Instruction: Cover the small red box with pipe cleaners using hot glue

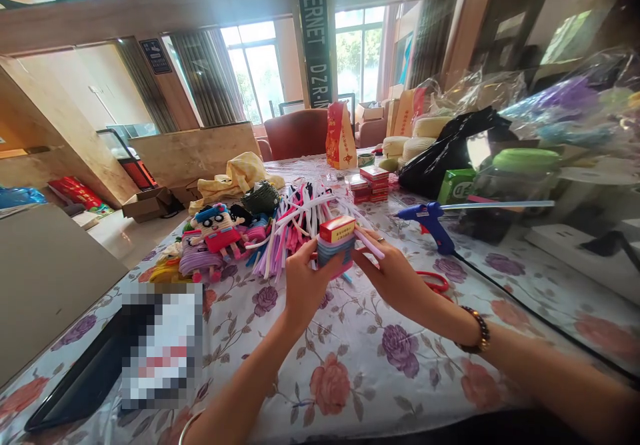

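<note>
A small red-and-yellow box (337,230), its lower part wrapped in blue-grey and pink fuzzy strips, is held upright above the flowered tablecloth. My left hand (306,285) grips it from the left, thumb across its front. On its right side my right hand (387,277) has its fingers closed round a pale pink fuzzy stem (369,242) that slants down to the right; its fingertips are partly hidden behind the box. Just behind lies a pile of pink, white and black fuzzy stems (295,225).
A blue glue gun (431,224) with a cable and red scissors (434,281) lie right. Finished dolls (218,229) are at left, small red boxes (374,182) behind, a dark tray (85,372) front left, and a black bag (445,152) back right.
</note>
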Action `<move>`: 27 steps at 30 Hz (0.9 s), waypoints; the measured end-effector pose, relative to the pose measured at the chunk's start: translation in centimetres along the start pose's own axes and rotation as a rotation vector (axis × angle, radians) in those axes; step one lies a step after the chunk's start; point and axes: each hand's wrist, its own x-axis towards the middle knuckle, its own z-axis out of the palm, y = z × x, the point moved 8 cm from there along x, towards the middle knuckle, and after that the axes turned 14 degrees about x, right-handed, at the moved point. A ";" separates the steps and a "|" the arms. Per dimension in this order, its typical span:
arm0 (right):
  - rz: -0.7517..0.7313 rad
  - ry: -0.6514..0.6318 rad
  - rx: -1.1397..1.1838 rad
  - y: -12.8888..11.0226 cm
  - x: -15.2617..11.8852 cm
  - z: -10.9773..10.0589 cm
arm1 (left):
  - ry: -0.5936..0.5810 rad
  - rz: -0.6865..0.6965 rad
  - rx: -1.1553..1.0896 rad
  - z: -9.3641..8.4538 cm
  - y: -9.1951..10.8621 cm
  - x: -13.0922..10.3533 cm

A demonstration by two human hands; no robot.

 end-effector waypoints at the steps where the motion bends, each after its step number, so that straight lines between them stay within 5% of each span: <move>1: -0.004 0.012 -0.021 0.1 -0.1 0.0 | 0.008 0.008 0.025 -0.1 0.1 0.0; 8: 0.000 0.025 -0.071 0.2 -0.8 0.7 | 0.095 0.098 0.253 -1.0 1.6 -0.5; 18: 0.048 0.043 0.060 -0.3 -2.1 1.8 | 0.317 0.475 0.447 -1.5 4.8 -2.2; 27: 0.138 0.029 0.312 -0.8 -2.8 2.6 | 0.329 0.558 0.553 -0.9 5.1 -3.1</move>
